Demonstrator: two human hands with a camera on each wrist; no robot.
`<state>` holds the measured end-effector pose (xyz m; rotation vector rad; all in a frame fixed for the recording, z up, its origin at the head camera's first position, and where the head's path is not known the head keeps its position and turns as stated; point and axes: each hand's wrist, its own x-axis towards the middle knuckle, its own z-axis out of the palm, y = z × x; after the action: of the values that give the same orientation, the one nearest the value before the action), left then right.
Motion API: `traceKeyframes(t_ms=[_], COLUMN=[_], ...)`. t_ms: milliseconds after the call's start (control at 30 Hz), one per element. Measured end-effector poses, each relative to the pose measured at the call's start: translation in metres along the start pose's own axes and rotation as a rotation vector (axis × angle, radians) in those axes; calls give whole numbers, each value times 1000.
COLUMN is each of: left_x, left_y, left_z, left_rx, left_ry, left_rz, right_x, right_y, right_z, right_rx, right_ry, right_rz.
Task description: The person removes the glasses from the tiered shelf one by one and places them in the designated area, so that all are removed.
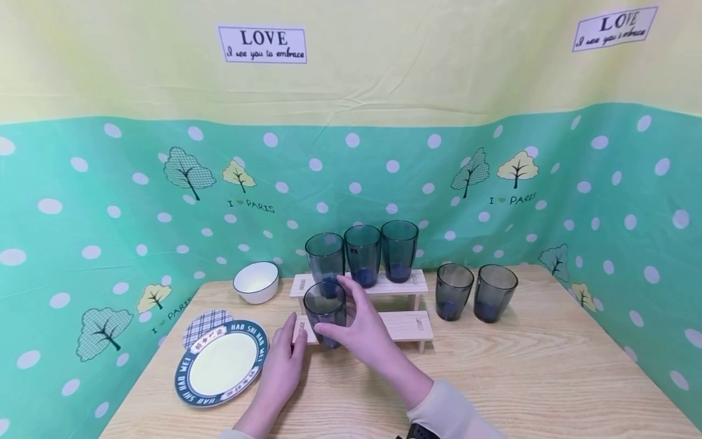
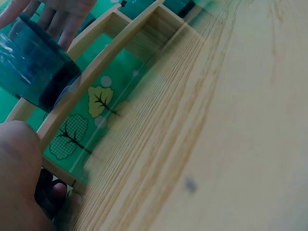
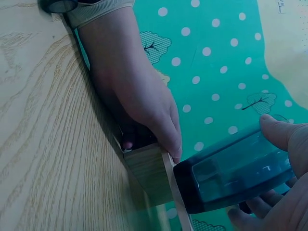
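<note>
Backdrop [image 1: 373, 183], printed "LOVE", "I see you to embrace", "PARIS". Plate [image 1: 222, 364], lettered "HAO SHI HAO WEI". Dark glass [image 1: 325, 305], gripped by your right hand [image 1: 362, 326] at the lower shelf [image 1: 403, 327]'s left end; your left hand [image 1: 282, 360] grips that end. Behind: three glasses [image 1: 362, 255].

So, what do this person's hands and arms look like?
The left hand and right hand are ungloved. Pale grey-beige sleeves cover both forearms; the left cuff looks finely ribbed. A black device, partly cropped, shows beside the right sleeve.
</note>
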<state>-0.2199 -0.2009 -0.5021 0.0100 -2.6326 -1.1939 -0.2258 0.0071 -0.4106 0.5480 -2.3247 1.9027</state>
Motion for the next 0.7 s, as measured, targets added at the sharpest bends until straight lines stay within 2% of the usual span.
traceKeyframes(t_ms=[233, 700], left_x=[0, 1], left_y=[0, 1], left_z=[0, -1], left_rx=[8, 25], left_ry=[7, 20], left_rz=[9, 23], right_x=[0, 0], right_y=[1, 2], right_z=[1, 0], right_rx=[22, -7], right_ry=[-8, -15], right_rz=[19, 37])
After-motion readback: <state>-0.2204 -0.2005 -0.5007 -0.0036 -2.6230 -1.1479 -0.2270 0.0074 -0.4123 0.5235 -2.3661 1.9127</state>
